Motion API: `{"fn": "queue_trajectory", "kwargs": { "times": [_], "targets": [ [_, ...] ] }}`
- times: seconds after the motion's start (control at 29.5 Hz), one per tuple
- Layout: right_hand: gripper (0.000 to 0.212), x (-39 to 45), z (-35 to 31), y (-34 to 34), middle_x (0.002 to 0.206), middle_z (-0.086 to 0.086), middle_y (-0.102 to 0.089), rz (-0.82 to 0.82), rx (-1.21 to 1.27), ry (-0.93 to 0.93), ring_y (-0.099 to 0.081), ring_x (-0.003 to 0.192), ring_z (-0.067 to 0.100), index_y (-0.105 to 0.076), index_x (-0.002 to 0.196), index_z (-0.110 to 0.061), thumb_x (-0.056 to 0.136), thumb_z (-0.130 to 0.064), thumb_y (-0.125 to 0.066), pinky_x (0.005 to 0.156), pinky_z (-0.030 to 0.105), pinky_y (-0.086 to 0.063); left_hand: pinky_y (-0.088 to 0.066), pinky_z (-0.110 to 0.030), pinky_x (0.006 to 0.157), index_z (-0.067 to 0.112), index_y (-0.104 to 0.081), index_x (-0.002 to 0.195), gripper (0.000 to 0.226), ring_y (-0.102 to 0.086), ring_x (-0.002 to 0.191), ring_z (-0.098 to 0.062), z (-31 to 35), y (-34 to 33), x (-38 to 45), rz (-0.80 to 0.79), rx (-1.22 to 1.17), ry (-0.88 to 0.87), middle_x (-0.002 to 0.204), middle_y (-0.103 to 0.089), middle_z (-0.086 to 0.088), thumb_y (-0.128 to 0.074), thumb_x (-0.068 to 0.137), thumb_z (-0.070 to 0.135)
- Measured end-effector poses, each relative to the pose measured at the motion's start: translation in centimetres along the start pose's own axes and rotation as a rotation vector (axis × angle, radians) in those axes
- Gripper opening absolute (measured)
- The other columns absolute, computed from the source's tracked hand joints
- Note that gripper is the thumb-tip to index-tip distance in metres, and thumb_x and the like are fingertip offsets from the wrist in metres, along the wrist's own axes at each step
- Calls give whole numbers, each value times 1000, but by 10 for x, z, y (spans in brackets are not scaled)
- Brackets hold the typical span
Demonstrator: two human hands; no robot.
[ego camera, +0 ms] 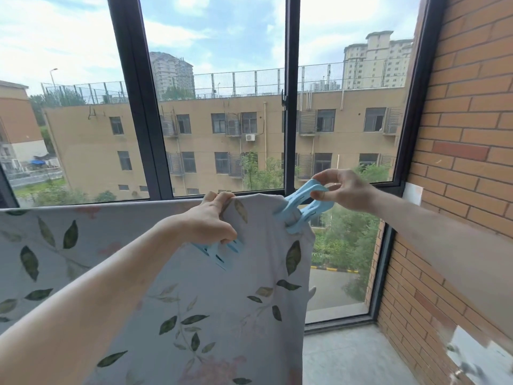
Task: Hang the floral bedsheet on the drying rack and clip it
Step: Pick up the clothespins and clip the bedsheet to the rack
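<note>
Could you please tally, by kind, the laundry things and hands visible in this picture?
Bedsheet: 1
Blue clips: 2, one pinched by the right hand at the sheet's top edge, one under the left hand
Hands: 2
Total: 5

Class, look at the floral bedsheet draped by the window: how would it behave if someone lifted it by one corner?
The floral bedsheet probably flops: it hangs in soft folds below the left hand. It seems light, since fingers pinch its top edge easily. It may slide off, hence the blue clip the right hand squeezes on.
</note>
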State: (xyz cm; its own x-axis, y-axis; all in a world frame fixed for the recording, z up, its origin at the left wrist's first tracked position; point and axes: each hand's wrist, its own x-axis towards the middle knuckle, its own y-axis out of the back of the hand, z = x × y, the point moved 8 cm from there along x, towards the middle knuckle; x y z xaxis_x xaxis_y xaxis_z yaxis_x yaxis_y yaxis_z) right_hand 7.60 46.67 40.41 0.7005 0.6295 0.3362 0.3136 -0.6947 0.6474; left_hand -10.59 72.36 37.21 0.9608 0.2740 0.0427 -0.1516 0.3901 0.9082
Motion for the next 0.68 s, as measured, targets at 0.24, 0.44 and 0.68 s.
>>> {"fn": "queue_trajectory", "kwargs": {
  "times": [0.24,0.44,0.68],
  "targets": [
    [76,-7,-9,-16,138,0,-57,-46,-182,-50,-62,119,16,-46,145,-25,82,-51,-81,95,33,-54,-51,-31,72,45,-27,147,93,-56,106,-23,5,-2,0,-4,-13,-14,121,-31,9,-71,69,20],
    [41,-5,-81,-59,120,-10,-70,-14,-752,177,-61,110,22,-66,126,-31,90,-51,-67,109,45,-41,-48,-30,69,44,-27,149,95,-54,107,-24,8,-5,3,4,-27,-16,120,-31,9,-70,68,18],
    [20,5,-83,-88,76,-5,-61,-60,-717,145,-58,79,27,-63,82,-23,98,-35,-62,78,39,-46,-52,-32,75,47,-28,146,94,-54,111,-24,-1,-2,-5,19,-50,-4,122,-32,11,-70,67,20]
  ]
}}
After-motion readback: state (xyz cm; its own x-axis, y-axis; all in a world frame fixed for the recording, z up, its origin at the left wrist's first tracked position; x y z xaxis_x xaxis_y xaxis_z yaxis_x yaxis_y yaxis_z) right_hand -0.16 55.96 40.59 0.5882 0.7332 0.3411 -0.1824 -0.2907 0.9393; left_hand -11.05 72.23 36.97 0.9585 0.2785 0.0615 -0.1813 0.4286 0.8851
